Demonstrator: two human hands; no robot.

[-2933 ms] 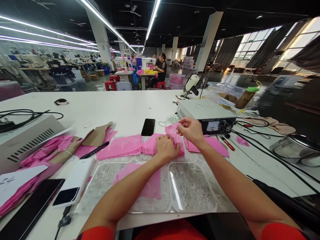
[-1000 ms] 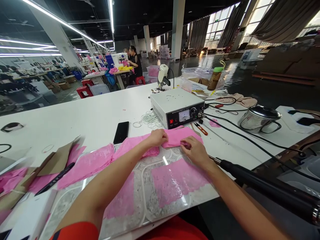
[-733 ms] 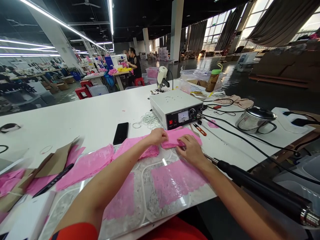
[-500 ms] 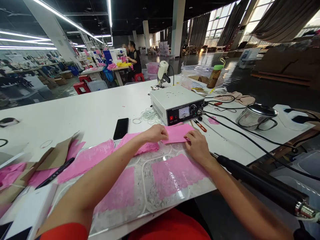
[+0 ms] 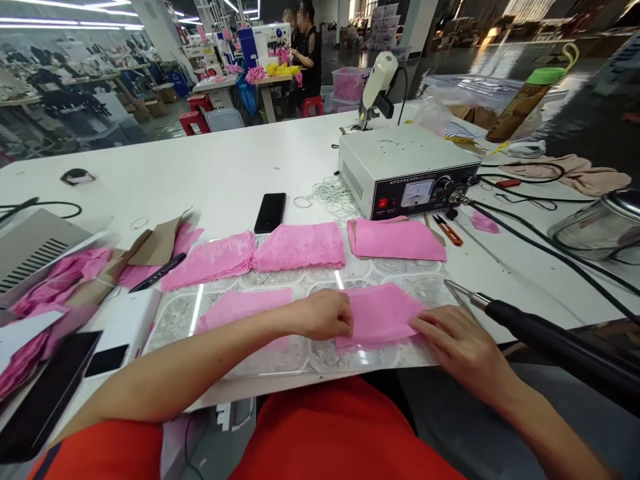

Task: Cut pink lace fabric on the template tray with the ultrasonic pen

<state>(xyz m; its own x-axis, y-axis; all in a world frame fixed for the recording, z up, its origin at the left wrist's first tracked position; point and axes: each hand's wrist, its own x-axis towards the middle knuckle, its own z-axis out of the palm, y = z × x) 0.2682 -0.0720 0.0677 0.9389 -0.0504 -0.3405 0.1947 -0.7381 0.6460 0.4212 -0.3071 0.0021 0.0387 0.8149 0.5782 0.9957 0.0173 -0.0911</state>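
Note:
A pink fabric piece lies over a clear plastic sheet on the near edge of the table. My left hand has curled fingers pinching its left edge. At the right edge, my right hand grips the piece between thumb and fingers. Behind it rests a stack of smooth pink pieces. To the left of that stack are a lace-edged pink pile and another pink pile. My left forearm partly covers a flat pink piece.
A soldering-iron-like tool points in from the right, close to my right hand. Behind the fabric stand a grey control box and a black phone. Orange-handled snips lie right of the stack. A jar is farther right.
Both hands have come nearer to my body, from the smooth pink stack to the near edge, with a pink piece now between them. My view has tilted down and shifted left.

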